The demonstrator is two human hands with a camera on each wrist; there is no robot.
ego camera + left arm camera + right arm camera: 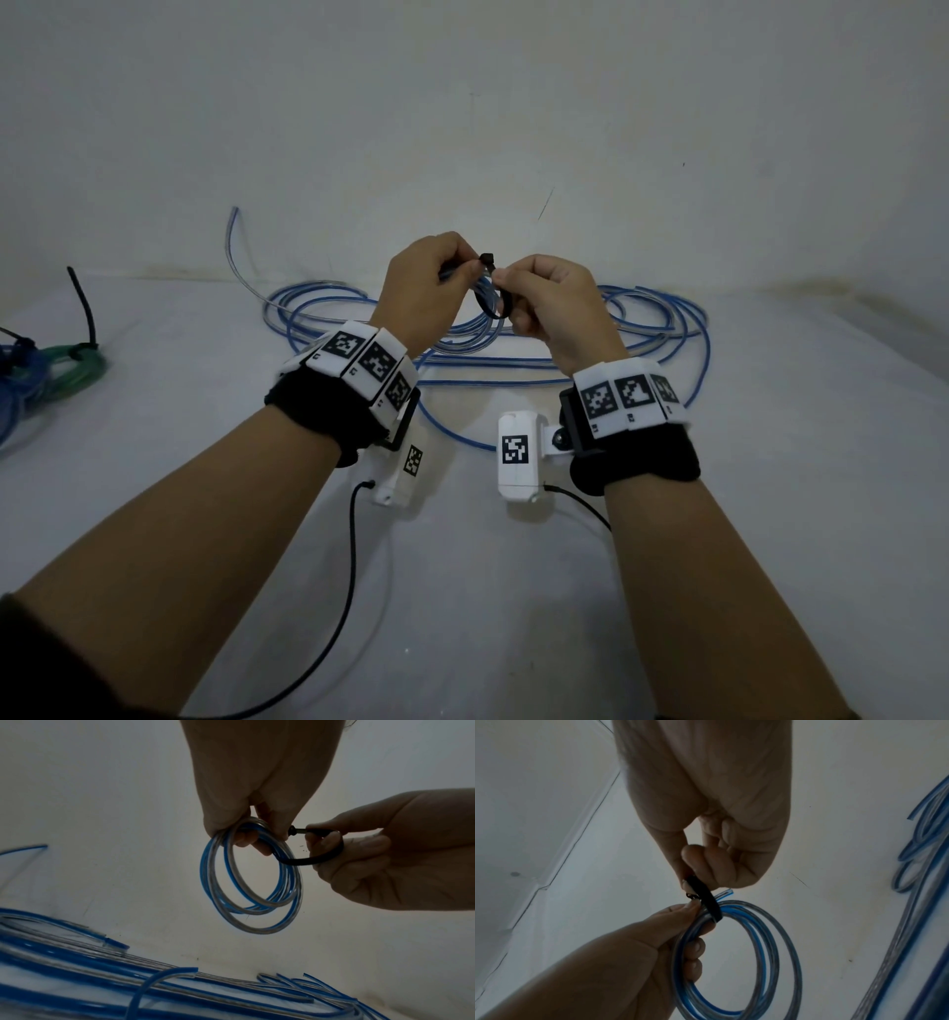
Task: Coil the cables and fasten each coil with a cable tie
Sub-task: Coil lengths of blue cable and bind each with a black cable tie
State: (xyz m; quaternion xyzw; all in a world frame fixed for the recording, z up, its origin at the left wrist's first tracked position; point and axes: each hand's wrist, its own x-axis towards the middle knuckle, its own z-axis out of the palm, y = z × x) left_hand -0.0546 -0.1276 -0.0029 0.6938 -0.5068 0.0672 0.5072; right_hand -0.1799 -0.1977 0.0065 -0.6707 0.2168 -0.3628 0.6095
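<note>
The left hand (pixel 429 288) holds a small blue coil (pixel 250 880) in the air. The right hand (pixel 557 308), at 3 o'clock of it, pinches a black tie (pixel 317 855) looped around the coil. Loose cables (pixel 642 329) lie on the table (pixel 770 514) behind.

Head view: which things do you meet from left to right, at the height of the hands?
Tied green and blue coils → left hand → black cable tie → right hand → loose blue cables.

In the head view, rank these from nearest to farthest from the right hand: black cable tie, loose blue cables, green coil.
1. black cable tie: pinched by the right hand.
2. loose blue cables: on the table behind it.
3. green coil: far left edge.
</note>
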